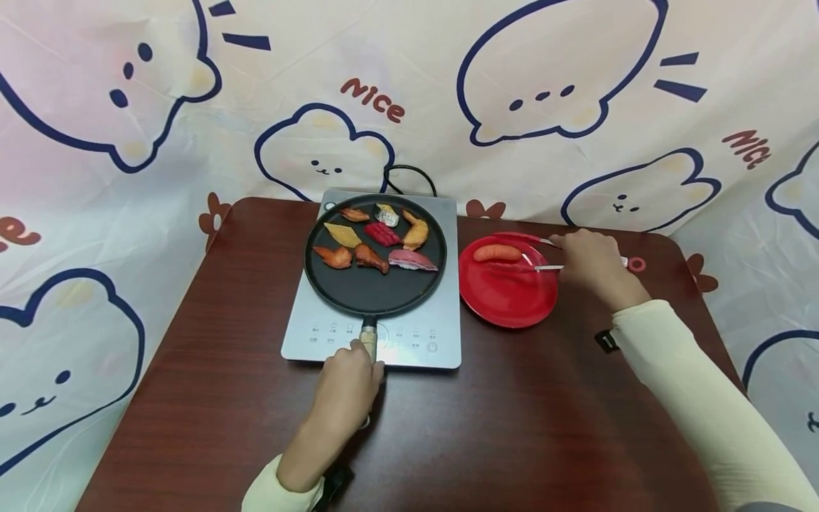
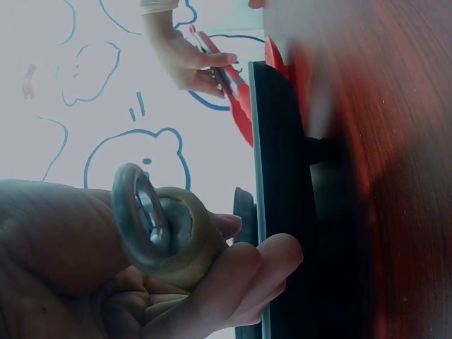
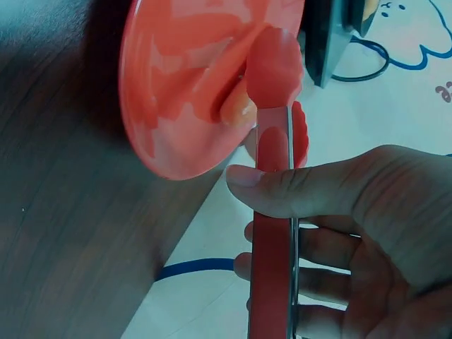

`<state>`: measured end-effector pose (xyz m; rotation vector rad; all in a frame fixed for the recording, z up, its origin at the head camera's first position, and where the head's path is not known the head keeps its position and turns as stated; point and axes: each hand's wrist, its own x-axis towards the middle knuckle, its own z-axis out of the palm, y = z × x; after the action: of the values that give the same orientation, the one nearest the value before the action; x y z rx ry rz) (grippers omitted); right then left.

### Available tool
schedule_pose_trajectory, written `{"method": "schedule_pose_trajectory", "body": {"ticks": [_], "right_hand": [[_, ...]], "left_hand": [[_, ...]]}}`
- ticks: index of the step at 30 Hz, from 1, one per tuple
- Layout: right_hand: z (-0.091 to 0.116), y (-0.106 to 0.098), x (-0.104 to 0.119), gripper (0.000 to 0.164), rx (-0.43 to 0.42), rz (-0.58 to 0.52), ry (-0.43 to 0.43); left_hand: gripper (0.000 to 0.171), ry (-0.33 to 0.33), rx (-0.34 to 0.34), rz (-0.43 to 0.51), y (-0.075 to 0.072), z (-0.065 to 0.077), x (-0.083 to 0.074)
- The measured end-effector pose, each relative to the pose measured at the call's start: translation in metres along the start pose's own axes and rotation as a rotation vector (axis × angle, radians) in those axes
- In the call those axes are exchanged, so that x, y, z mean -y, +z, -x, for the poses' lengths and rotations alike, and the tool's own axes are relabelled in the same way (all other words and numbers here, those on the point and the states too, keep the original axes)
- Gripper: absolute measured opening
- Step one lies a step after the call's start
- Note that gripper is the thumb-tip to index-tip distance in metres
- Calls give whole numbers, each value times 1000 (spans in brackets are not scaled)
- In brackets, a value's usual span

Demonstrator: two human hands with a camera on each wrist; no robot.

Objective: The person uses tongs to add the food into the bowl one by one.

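Observation:
My left hand (image 1: 345, 387) grips the handle (image 1: 369, 338) of a black flat pan (image 1: 377, 293). In the left wrist view, the fingers curl round that handle (image 2: 189, 244), which has a hanging loop at its end. My right hand (image 1: 591, 262) holds red-and-steel tongs (image 3: 271, 261) between thumb and fingers. Over a red plate (image 1: 508, 310), the tongs' two arms lie either side of a sausage (image 1: 497, 253). Whether both tips touch it, I cannot tell. In the right wrist view, the tongs partly cover the sausage (image 3: 236, 107).
Under the pan is a white induction cooker (image 1: 409, 352), its black cord (image 1: 412, 168) behind. Several food pieces lie in the pan, including a drumstick (image 1: 371, 258), a shrimp sushi-like piece (image 1: 412, 260) and a yellow slice (image 1: 343, 235). A printed cloth (image 1: 429, 43) hangs behind the brown table (image 1: 461, 441).

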<state>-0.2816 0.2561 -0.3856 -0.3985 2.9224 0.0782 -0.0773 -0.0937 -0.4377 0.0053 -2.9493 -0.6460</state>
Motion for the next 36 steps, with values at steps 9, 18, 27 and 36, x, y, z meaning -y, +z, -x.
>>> {"method": "schedule_pose_trajectory", "body": {"ticks": [9,18,27,36], "right_hand": [[-11,11,-6,70,18,-36,-7],[-11,19,-11,66,51,-93,9],[-10,29,-14,63,86,-133,5],[-8,33,-15,61,86,-126,-20]], "left_hand": [[29,-8,9,-9,-1,0,0],[29,-6,14,-18,-1,-1,-1],[29,-15,14,-20,-1,0,-1],[29,-22,22,-16,-2,0,-2]]}}
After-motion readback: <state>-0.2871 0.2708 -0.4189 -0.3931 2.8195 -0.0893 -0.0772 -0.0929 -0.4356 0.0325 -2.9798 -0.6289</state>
